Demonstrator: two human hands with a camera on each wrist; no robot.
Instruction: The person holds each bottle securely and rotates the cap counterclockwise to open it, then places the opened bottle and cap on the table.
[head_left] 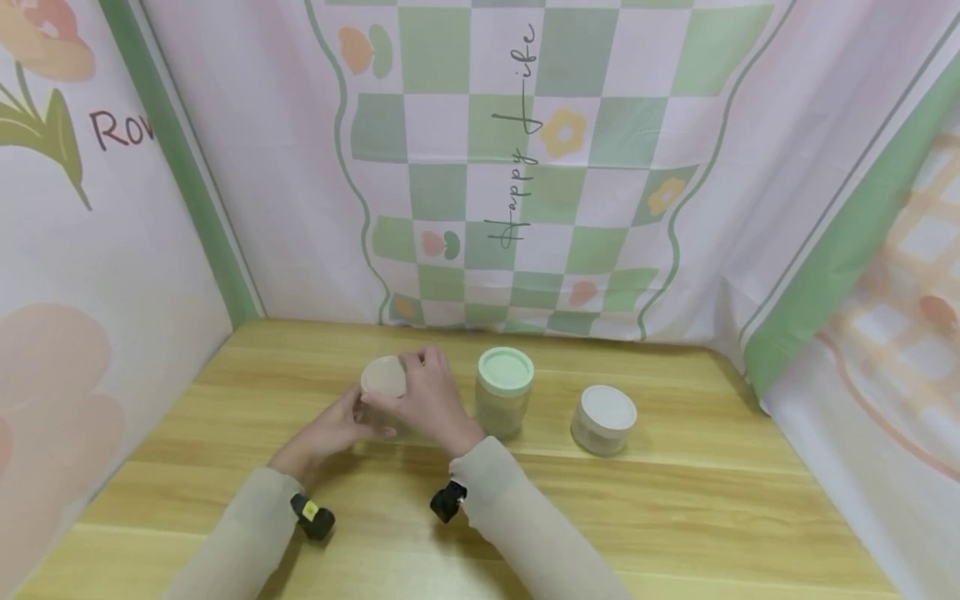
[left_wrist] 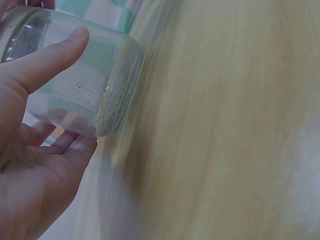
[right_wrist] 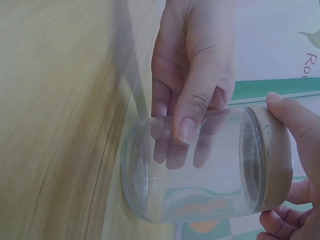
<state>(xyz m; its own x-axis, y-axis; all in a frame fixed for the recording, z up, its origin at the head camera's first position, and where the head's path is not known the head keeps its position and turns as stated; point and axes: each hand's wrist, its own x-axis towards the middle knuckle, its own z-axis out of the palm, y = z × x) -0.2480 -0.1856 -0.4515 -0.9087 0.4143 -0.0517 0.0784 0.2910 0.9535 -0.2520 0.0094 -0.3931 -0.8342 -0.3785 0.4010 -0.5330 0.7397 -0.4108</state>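
A clear glass jar point(right_wrist: 225, 160) with a beige lid point(head_left: 384, 377) stands upright between both hands, left of the middle of the table. My left hand point(head_left: 335, 427) holds the glass body, thumb on one side and fingers round the other. Across the lid, my right hand point(head_left: 429, 402) grips the rim between thumb and fingers. Small dark specks and droplets show on the jar's glass in the left wrist view. The lid sits on the jar's mouth; whether it is tight I cannot tell.
Just right of the hands stands a taller jar with a mint-green lid point(head_left: 506, 370). Farther right is a short jar with a white lid point(head_left: 607, 408). A checkered curtain point(head_left: 510, 192) hangs behind the wooden table point(head_left: 675, 508), with printed cloth at both sides.
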